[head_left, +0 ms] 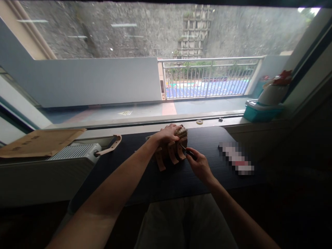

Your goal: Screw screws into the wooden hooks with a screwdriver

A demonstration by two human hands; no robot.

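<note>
My left hand [169, 132] presses down on the far side of a brown wooden object with curved wooden strips [173, 153] along its near side. The fingers curl over its top, where a rounded, patterned part [182, 131] shows. My right hand [199, 165] is closed around the dark handle of a thin-shafted tool that looks like a screwdriver [191, 153]. Its shaft points up and left to the rightmost curved strip, and the tip lies at or very near that strip. Much of the object's body is hidden by my left hand and shadow.
The dark table [204, 138] stands below a window. Another curved wooden piece [112, 147] lies at its left edge by a white radiator [77, 151], with a brown paper envelope [38, 140] on top. A yellowish roll [199, 121] and a teal box [261, 111] occupy the sill.
</note>
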